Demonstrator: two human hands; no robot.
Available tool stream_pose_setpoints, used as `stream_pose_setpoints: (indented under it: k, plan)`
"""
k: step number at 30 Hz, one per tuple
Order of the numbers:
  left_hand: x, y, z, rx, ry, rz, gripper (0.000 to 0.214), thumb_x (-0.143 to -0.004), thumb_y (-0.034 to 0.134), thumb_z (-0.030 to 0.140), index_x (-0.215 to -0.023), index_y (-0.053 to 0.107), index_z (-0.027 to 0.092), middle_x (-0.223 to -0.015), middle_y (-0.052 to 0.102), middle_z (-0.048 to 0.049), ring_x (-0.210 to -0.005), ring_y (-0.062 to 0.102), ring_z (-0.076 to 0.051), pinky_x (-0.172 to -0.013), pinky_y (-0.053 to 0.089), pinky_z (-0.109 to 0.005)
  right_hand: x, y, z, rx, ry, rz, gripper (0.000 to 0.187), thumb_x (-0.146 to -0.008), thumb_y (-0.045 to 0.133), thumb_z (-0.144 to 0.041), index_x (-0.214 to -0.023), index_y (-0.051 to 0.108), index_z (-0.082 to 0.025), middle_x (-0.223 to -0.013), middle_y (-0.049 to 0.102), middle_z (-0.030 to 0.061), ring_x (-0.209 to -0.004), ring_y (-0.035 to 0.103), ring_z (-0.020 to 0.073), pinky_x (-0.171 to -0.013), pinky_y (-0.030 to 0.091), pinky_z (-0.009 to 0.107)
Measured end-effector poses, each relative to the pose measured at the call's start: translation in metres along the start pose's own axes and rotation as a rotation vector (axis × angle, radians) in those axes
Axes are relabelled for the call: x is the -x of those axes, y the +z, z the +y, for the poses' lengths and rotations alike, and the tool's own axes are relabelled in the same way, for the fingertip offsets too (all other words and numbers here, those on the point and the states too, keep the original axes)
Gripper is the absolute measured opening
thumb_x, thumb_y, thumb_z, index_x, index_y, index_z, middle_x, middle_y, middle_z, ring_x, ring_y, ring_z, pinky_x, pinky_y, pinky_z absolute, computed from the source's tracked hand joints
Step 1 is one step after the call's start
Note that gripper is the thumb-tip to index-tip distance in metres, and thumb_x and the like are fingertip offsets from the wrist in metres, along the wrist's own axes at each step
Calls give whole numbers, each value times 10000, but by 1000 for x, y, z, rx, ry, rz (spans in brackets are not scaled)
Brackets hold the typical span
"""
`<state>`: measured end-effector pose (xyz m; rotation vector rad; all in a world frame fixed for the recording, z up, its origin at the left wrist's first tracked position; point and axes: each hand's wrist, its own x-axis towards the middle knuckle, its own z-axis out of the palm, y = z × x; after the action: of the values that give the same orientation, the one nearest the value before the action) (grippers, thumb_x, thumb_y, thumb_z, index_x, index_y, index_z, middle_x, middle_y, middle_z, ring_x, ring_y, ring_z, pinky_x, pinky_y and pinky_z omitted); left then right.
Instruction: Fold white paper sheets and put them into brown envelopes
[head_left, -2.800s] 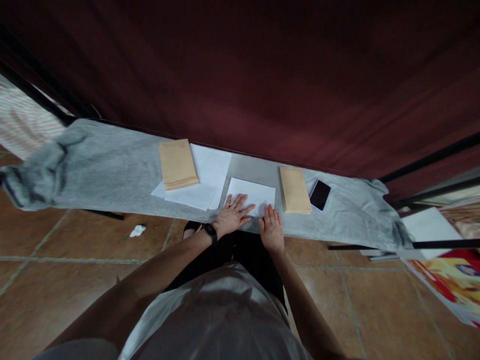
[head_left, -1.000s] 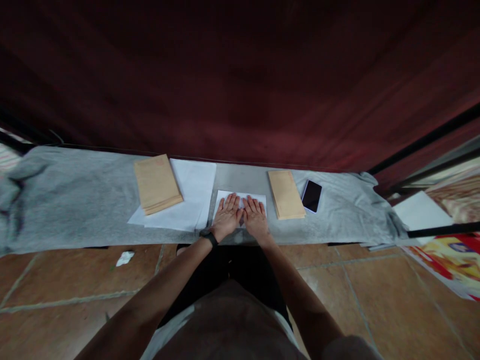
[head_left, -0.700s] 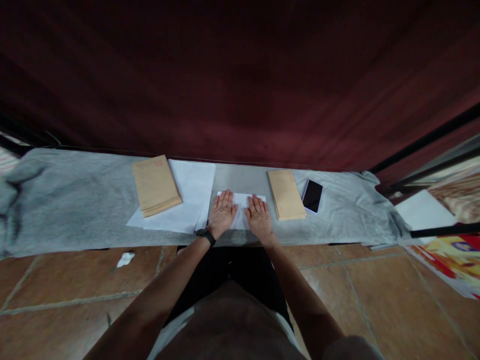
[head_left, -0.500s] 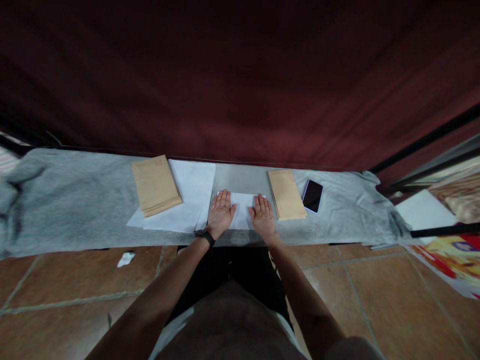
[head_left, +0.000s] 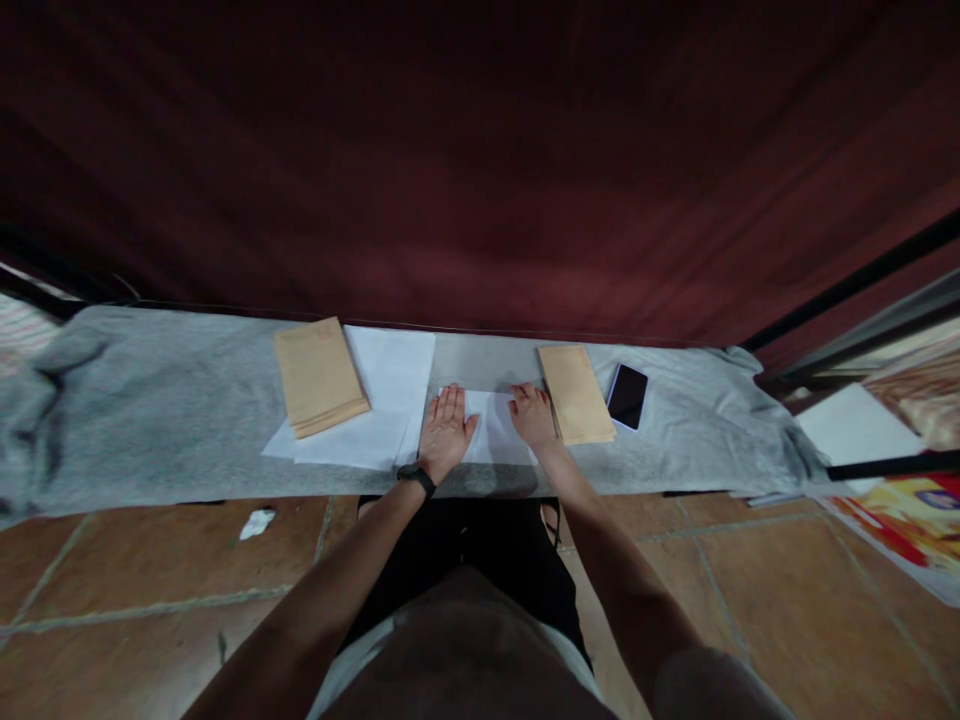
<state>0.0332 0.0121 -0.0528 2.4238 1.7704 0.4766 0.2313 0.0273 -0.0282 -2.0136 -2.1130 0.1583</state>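
Note:
A narrow piece of white paper [head_left: 491,428] lies on the grey cloth in front of me, apparently folded. My left hand [head_left: 446,430], with a dark band at the wrist, rests flat and open on its left end. At the right end is my right hand [head_left: 531,412], its fingers bent inward and closed; what they grip, if anything, is hidden. Close to the right of that hand lies a small stack of brown envelopes [head_left: 577,395]. Farther left, larger brown envelopes [head_left: 321,380] sit in a stack on white sheets [head_left: 394,370].
A phone [head_left: 628,397] lies face up right of the small envelopes. The long bench's grey cloth [head_left: 180,400] is rumpled at both ends. Behind it hangs a dark red curtain [head_left: 480,220]. A crumpled white scrap [head_left: 256,524] is on the tiled floor [head_left: 172,560].
My right hand has gone from lying flat on the paper to bent fingers at its right end. My left hand still presses flat. The view has shifted slightly.

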Motion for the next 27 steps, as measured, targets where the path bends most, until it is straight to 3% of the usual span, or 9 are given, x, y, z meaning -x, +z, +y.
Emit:
stream_pose_setpoints:
  k: [8, 14, 18, 21, 24, 27]
  plan:
    - [2, -4, -3, 48, 15, 7, 632, -1022, 288, 407, -1505, 392, 14, -1590, 364, -207, -1518, 268, -300, -1237, 246, -490, -18, -19, 7, -128, 6, -116, 290, -894, 562, -109, -1119, 727, -187, -1199, 687, 110, -1099, 625, 218, -1028, 460, 312]
    - [7, -9, -4, 102, 50, 10, 614, -1031, 277, 397, -1507, 381, 23, -1576, 390, -217, -1507, 295, -306, -1227, 265, -501, -12, -42, 11, -208, 42, -99, 200, -936, 582, -201, -1070, 730, -190, -1037, 759, 63, -932, 708, 195, -834, 533, 275]
    - [10, -17, -3, 176, 64, 58, 631, -1033, 302, 399, -1541, 297, 24, -1616, 301, -233, -1526, 237, -318, -1224, 263, -517, -1, -68, 10, -405, 54, -1, 177, -940, 589, -254, -1026, 722, -175, -961, 772, 40, -878, 719, 191, -749, 538, 253]
    - [9, -37, 5, 225, 82, 139, 649, -1027, 345, 384, -1576, 211, 63, -1654, 202, -222, -1546, 165, -314, -1228, 255, -530, 11, -94, 5, -525, 16, 137, 214, -958, 569, -330, -1007, 713, -179, -905, 764, 34, -815, 715, 195, -717, 534, 257]
    - [2, -70, 20, 244, 142, 229, 689, -1007, 412, 320, -1602, 132, 115, -1682, 120, -181, -1558, 113, -292, -1242, 241, -512, 26, -119, -7, -430, -52, 278, 268, -1005, 507, -393, -1065, 699, -216, -971, 757, 40, -884, 709, 209, -787, 529, 282]
    - [-4, -101, 33, 233, 167, 292, 670, -981, 450, 238, -1595, 192, 171, -1696, 79, -131, -1557, 122, -300, -1239, 248, -540, 46, -131, -24, -271, -193, 299, 310, -1052, 412, -360, -1129, 680, -226, -1095, 734, 69, -991, 692, 221, -884, 517, 314]
